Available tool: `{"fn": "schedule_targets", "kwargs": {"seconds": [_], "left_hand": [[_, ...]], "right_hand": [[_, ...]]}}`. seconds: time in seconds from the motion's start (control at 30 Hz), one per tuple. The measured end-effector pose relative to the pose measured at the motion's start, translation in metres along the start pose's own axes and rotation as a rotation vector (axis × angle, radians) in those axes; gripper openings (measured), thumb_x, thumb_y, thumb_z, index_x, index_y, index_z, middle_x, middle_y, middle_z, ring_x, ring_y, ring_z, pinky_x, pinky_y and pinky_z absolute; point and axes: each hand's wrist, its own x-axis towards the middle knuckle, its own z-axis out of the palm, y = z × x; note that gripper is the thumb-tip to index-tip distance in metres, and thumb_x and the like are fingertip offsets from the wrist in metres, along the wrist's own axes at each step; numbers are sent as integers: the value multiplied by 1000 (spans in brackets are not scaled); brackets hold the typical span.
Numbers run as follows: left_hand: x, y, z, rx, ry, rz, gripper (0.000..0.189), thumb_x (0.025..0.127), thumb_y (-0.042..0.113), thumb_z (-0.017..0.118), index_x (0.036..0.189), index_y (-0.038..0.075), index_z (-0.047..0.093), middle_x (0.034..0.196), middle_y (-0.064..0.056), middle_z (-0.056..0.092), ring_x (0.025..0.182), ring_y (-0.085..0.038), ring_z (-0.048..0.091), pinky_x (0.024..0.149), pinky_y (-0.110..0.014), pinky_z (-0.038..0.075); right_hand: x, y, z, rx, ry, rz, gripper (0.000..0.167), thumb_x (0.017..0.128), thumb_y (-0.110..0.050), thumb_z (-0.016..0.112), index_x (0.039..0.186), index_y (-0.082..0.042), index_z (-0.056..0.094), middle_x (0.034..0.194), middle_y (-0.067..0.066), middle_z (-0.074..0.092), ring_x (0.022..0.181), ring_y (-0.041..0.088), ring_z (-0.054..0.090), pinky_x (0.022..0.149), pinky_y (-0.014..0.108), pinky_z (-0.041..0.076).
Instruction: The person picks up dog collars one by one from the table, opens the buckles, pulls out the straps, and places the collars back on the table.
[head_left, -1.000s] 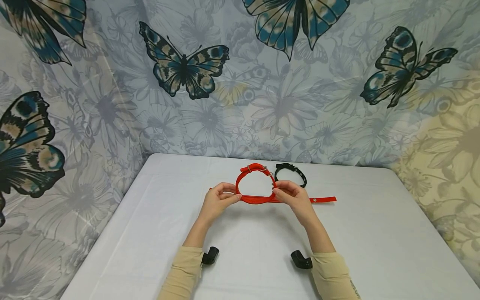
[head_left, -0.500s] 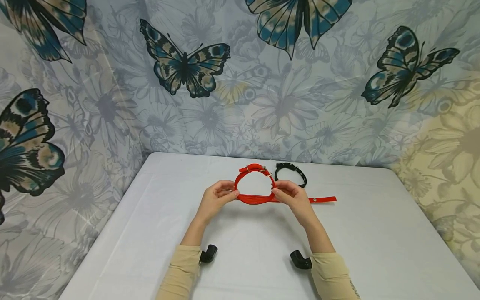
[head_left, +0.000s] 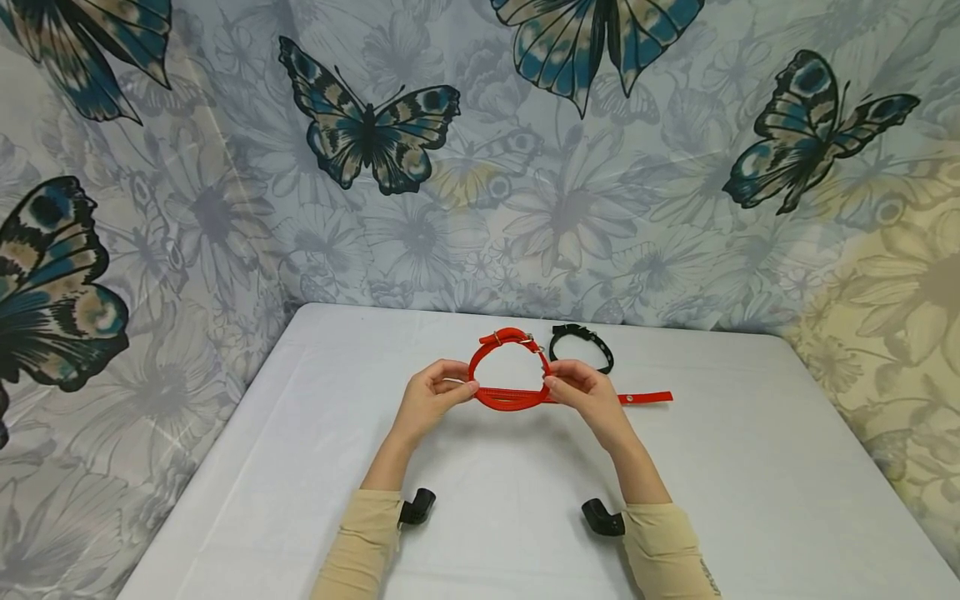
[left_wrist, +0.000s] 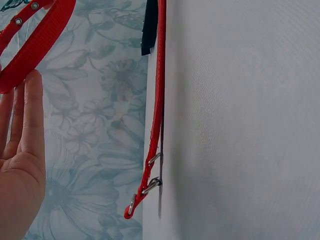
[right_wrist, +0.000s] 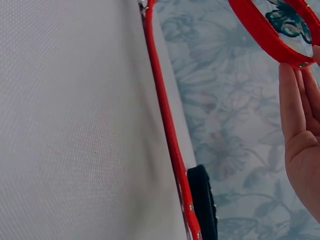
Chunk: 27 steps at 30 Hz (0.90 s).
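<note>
Raised over the table, a red pet collar (head_left: pixel 510 407) is buckled into a round loop, its metal buckle at the far side. My left hand (head_left: pixel 427 402) pinches the loop's left side between thumb and fingers. At the right side, my right hand (head_left: pixel 591 402) pinches it the same way. Part of the raised loop also shows in the left wrist view, as a red band (left_wrist: pixel 42 45) at the fingertips. Below and behind it, a second red collar (head_left: pixel 647 398) lies stretched straight across the table, its middle partly hidden by the loop and the right hand.
A black collar (head_left: pixel 606 354), closed in a loop, stands behind the right hand near the table's back edge. White cloth covers the table (head_left: pixel 750 467). A butterfly-print curtain (head_left: pixel 570 208) hangs behind it. Black wrist-camera mounts (head_left: pixel 602 517) stick out inward from the sleeves.
My left hand and the raised loop have shifted slightly left since a second ago. The loop's near edge has dipped a little. The right hand has stayed almost in place.
</note>
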Motion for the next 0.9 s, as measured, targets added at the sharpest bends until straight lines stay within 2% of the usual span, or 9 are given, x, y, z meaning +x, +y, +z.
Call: {"fn": "schedule_targets", "kwargs": {"seconds": [0.13, 0.43, 0.67, 0.9], "left_hand": [[0, 1, 1, 31, -2, 1, 31, 88, 4, 72, 115, -8, 62, 99, -8, 65, 87, -18, 69, 86, -34, 55], [-2, 2, 2, 89, 5, 10, 28, 87, 7, 73, 112, -2, 65, 100, -5, 66, 89, -19, 69, 82, -32, 53], [-3, 4, 2, 139, 4, -4, 26, 87, 8, 73, 111, 1, 66, 101, -4, 67, 92, -20, 67, 81, -32, 52], [8, -21, -4, 191, 23, -4, 30, 87, 15, 75, 114, 4, 67, 106, -6, 68, 95, -20, 66, 80, -33, 52]], "right_hand": [[0, -1, -1, -10, 7, -11, 33, 93, -16, 68, 117, 5, 60, 101, 4, 66, 91, 12, 64, 81, 30, 57], [-1, -4, -2, -74, 29, -17, 35, 92, -20, 70, 118, 3, 63, 101, 3, 66, 88, 15, 63, 78, 30, 57], [-1, -4, -1, -123, 29, -13, 32, 93, -14, 68, 119, 4, 63, 101, 2, 65, 90, 13, 60, 78, 27, 55], [-5, -19, 5, -147, 29, -39, 29, 93, -8, 66, 117, 9, 62, 100, 0, 65, 93, 10, 60, 78, 26, 55]]}}
